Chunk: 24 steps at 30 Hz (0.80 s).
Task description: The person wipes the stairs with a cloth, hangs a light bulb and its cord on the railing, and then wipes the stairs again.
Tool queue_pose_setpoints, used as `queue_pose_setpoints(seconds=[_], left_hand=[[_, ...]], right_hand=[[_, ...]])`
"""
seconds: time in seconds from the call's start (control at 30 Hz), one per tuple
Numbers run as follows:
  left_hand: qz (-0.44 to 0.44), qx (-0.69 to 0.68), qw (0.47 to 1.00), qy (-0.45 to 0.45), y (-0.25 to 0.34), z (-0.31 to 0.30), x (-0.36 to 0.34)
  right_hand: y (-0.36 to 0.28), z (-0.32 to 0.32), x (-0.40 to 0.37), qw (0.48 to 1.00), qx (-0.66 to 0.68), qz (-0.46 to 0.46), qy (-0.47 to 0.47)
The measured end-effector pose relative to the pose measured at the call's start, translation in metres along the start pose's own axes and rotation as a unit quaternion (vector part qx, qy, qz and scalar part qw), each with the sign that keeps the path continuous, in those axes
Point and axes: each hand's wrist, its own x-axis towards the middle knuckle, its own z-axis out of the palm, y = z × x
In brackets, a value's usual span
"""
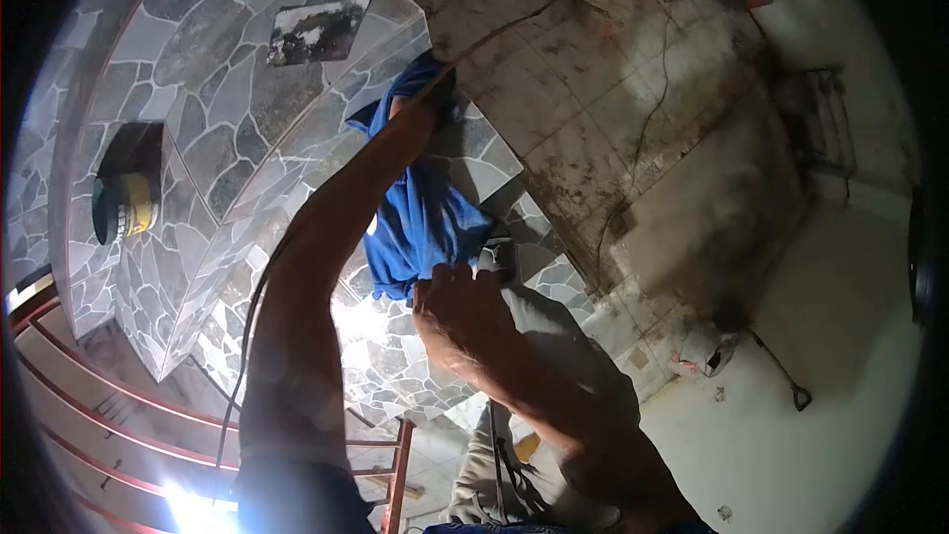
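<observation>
A blue cloth (415, 222), wrinkled and bunched, hangs between my two hands over a surface with an irregular stone pattern (484, 178). My left hand (415, 114), reaching furthest out, is closed on the cloth's upper part; its fingers are partly in shadow. Closer to my body, my right hand (453, 297) grips the cloth's lower edge in a fist, knuckles facing me. A thin dark cable (259, 302) runs up beside my left forearm.
A tub with a green lid and yellow label (138, 206) stands at the left by a stone-patterned ledge. Red metal bars (397, 475) and a glaring lamp (198, 509) are at lower left. Dirty tiles (583, 89) spread to the right, with a small shovel (799, 396) beyond.
</observation>
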Motion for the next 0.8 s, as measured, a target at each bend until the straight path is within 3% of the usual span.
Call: queue_pose_setpoints(seconds=[0.03,0.1,0.2,0.3,0.47,0.57,0.67,0.73,0.8], left_hand=[[0.067,0.186,0.979,0.043,-0.018,0.006,0.014],[0.133,0.373,0.913,0.093,-0.037,0.009,0.018],[0.143,0.388,0.901,0.129,-0.036,0.012,0.026],[0.154,0.39,0.902,0.105,-0.024,0.02,0.039],[0.248,0.39,0.871,0.167,-0.013,0.005,0.027],[0.201,0.368,0.898,0.135,0.029,-0.03,-0.016],[0.279,0.152,0.916,0.244,0.033,-0.038,-0.024],[0.286,0.127,0.921,0.23,0.026,-0.04,-0.015],[0.256,-0.078,0.943,0.2,0.023,-0.029,0.001]], right_hand=[[0.001,0.003,-0.001,1.0,0.006,-0.004,0.011],[0.0,0.003,-0.002,1.0,0.013,-0.008,0.007],[0.01,-0.005,0.002,1.0,-0.009,-0.006,-0.001],[0.015,-0.008,0.0,1.0,-0.013,0.001,0.01],[0.011,-0.004,0.001,1.0,-0.013,-0.001,-0.005],[0.01,-0.006,0.002,1.0,0.004,0.005,0.0],[0.014,-0.015,0.003,1.0,-0.007,0.013,0.012],[0.017,-0.011,0.003,1.0,0.004,0.013,0.02],[0.023,-0.009,0.006,0.999,0.003,0.018,0.031]])
